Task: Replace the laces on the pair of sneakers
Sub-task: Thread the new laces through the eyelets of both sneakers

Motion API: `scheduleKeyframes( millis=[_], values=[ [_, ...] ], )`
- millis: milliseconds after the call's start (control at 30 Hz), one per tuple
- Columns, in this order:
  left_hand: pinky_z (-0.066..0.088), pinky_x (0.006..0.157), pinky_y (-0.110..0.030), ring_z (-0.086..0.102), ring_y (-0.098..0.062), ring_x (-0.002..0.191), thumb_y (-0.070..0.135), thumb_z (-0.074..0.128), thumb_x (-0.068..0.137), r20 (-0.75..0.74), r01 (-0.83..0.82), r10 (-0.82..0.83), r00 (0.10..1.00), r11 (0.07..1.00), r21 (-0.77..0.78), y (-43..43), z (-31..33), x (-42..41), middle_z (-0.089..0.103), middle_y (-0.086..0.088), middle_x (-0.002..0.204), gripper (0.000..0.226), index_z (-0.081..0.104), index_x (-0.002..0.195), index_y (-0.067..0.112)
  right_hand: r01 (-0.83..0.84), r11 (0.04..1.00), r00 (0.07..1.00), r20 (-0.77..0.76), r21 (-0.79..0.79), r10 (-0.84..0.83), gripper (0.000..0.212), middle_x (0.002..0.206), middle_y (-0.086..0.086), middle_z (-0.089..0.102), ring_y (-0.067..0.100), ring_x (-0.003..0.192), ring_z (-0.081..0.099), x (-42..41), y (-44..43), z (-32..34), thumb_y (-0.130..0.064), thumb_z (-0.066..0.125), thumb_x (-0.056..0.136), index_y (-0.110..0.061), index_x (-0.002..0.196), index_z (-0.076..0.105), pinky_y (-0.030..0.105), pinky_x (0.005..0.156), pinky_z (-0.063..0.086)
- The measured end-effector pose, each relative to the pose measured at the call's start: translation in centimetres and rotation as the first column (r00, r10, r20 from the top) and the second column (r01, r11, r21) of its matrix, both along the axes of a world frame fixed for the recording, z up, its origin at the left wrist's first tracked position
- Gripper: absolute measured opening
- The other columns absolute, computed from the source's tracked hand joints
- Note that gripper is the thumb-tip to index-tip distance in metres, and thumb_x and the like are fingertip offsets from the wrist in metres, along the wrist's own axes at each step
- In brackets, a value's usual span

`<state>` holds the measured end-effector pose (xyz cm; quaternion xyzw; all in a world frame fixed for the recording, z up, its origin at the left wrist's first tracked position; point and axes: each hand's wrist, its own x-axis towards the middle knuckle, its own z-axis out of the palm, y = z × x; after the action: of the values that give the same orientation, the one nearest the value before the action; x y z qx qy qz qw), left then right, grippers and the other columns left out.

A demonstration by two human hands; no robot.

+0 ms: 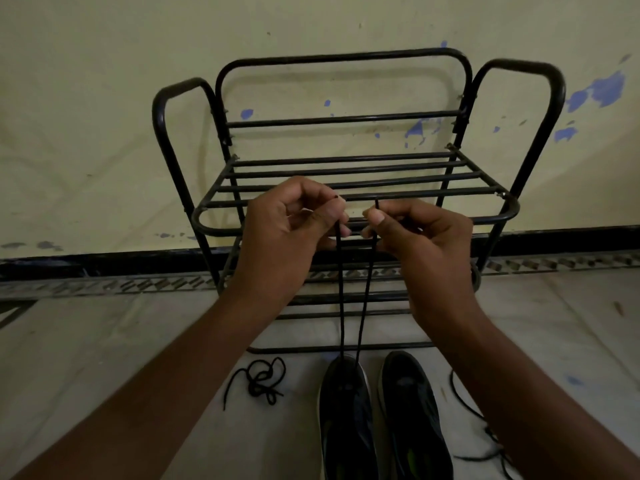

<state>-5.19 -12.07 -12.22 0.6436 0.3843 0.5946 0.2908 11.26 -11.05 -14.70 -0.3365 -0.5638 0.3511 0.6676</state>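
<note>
The black metal-tube shoe rack [356, 188] stood against the pale yellow wall [104, 98], so nothing could pass behind it. The room above its top shelf of bars was open. Directly before the rack, two tight strands of a thin black lace [341, 306] rose from the left dark sneaker [346, 410] to the left hand [287, 223] and the right hand [419, 233], which pinched its ends. These strands barred a sideways pass. The right dark sneaker [412, 417] lay just beside the left one. Before the rack's left side, a tangled black lace [263, 379] lay on the pale floor [104, 341]. Before its right side, a loose black lace [479, 456] crossed the floor.
</note>
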Motion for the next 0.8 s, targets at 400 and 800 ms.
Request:
scheduleKeyframes(
  millis=[400, 800],
  values=[
    [0.056, 0.08, -0.034, 0.067, -0.004, 0.087, 0.015, 0.079, 0.086, -0.43, -0.047, -0.217, 0.876, 0.849, -0.526, -0.2, -17.5, -2.2, 0.072, 0.004, 0.09, 0.016, 0.072, 0.095, 0.026, 0.132, 0.904, 0.723, 0.664, -0.407, 0.193, 0.008, 0.075, -0.01, 0.073, -0.001, 0.075, 0.068, 3.1, 0.6, -16.2, -0.021, 0.077, 0.086, -0.02, 0.078, 0.078, 0.014, 0.068, 0.049],
    [0.058, 0.076, -0.035, 0.066, -0.006, 0.082, 0.068, 0.08, 0.066, -0.57, -0.224, -0.383, 0.727, 0.652, -0.724, -3.3, -26.7, -2.4, 0.068, 0.01, 0.09, 0.05, 0.056, 0.093, 0.033, 0.177, 0.86, 0.308, 0.856, -0.479, 0.414, 0.047, 0.124, 0.006, 0.056, 0.025, 0.113, 0.057, 2.0, 2.5, -22.9, -0.012, 0.071, 0.088, -0.023, 0.132, 0.061, 0.027, 0.088, 0.044]
  ],
)
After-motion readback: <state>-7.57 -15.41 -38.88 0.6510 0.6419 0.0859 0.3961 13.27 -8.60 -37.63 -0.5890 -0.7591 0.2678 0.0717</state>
